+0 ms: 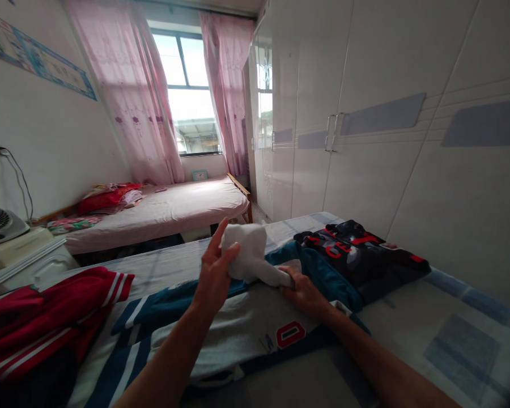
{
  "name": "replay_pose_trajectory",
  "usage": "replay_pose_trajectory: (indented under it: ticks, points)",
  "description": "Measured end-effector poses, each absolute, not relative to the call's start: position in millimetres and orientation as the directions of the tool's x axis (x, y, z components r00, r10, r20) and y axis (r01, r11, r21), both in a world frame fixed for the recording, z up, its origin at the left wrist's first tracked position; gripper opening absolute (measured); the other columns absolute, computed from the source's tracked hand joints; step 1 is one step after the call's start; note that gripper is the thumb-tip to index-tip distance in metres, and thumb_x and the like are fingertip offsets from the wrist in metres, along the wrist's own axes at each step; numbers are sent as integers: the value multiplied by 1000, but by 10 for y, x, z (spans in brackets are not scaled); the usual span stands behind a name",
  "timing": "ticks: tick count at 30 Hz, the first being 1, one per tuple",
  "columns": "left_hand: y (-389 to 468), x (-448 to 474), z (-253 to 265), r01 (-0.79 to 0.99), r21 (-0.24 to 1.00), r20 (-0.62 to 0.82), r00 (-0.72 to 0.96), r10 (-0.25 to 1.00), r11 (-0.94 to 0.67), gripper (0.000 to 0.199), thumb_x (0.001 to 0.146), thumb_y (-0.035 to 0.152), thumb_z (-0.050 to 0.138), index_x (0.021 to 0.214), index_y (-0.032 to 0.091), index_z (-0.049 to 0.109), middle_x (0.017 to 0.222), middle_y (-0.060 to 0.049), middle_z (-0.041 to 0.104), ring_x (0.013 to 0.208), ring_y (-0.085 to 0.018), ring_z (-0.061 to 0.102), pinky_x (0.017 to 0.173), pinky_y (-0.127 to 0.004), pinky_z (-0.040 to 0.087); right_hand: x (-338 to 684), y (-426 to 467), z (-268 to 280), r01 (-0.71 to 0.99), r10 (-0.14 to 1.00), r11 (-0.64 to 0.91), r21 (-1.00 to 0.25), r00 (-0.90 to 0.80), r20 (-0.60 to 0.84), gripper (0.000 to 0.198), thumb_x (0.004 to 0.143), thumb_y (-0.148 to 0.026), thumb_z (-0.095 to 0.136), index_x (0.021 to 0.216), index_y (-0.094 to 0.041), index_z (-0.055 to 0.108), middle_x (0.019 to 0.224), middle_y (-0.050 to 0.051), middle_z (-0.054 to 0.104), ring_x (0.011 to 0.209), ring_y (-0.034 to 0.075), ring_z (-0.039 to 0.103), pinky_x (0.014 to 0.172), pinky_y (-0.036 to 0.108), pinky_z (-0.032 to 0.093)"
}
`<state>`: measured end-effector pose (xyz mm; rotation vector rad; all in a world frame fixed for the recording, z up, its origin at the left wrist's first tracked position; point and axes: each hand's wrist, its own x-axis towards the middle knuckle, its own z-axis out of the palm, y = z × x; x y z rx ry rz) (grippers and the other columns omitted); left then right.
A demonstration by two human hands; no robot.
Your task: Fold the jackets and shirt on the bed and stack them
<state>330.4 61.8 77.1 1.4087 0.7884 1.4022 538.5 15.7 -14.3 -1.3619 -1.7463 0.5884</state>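
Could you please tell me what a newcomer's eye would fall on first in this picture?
Probably the white cloth, held between the left hand and the right hand near the centre. Next, perhaps the red garment at lower left and the red-lettered dark garment to the right. Behind, pink curtains flank the bright window.

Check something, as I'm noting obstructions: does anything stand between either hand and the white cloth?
Nothing visible does: the left hand and right hand both touch the white cloth directly. The grey-and-teal clothing lies below them, not in between.
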Motion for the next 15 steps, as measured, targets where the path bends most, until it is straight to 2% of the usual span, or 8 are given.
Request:
replay_pose_trajectory:
  ticks: [2,3,5,7,9,11,13,15]
  points:
    - [543,3137,714,-356,929,174,170,970,-104,65,75,34,64,136,28,44,115,-5,64,100,-22,61,81,-31,51,5399,166,-157,593,930,342,-729,-100,355,32,76,-15,48,106,-18,61,102,5,66,96,21,60,86,33,43]
    - [486,3041,656,-405,913,126,161,979,-51,63,73,35,66,133,27,47,115,-6,64,101,-22,61,81,-30,50,5410,171,-164,624,927,340,-704,-94,364,27,76,-14,47,98,-18,63,99,6,67,94,21,60,86,32,43]
    - [331,2834,497,-413,910,91,89,992,-47,58,71,34,69,127,26,55,120,-6,62,107,-23,58,85,-29,49,5442,181,-168,680,924,320,-660,-71,375,23,76,-14,47,88,-18,65,94,6,67,93,22,60,86,32,43]
    - [139,2615,326,-260,960,116,28,993,-105,48,71,35,69,118,25,63,120,-4,63,112,-24,55,88,-28,46,5487,188,-159,708,926,302,-639,-57,374,22,76,-14,47,89,-18,65,95,7,67,94,22,59,87,33,42]
    - [-48,2388,207,7,987,158,91,983,-159,36,72,37,67,106,24,70,111,-4,68,107,-24,57,86,-27,46,5541,188,-144,725,932,290,-625,-64,357,24,76,-15,48,92,-18,65,98,7,67,96,21,59,88,33,42]
    - [-182,2167,176,260,946,109,309,945,-195,30,74,39,65,97,23,74,94,-4,72,92,-23,63,76,-25,49,5595,183,-134,750,938,291,-594,-101,331,23,75,-14,49,91,-18,66,97,7,67,95,21,59,88,33,42]
    - [-229,1985,229,429,868,1,503,864,-250,32,75,40,62,99,22,73,76,-2,72,72,-19,64,62,-23,49,5642,173,-132,774,936,317,-548,-161,315,24,73,-11,48,87,-19,66,95,6,67,96,21,59,88,33,42]
    - [-183,1880,332,537,777,14,506,862,-328,36,77,38,59,108,23,70,65,0,69,57,-16,62,55,-23,48,5680,163,-132,795,926,348,-498,-207,317,27,73,-9,47,88,-20,66,96,5,66,98,20,58,90,32,42]
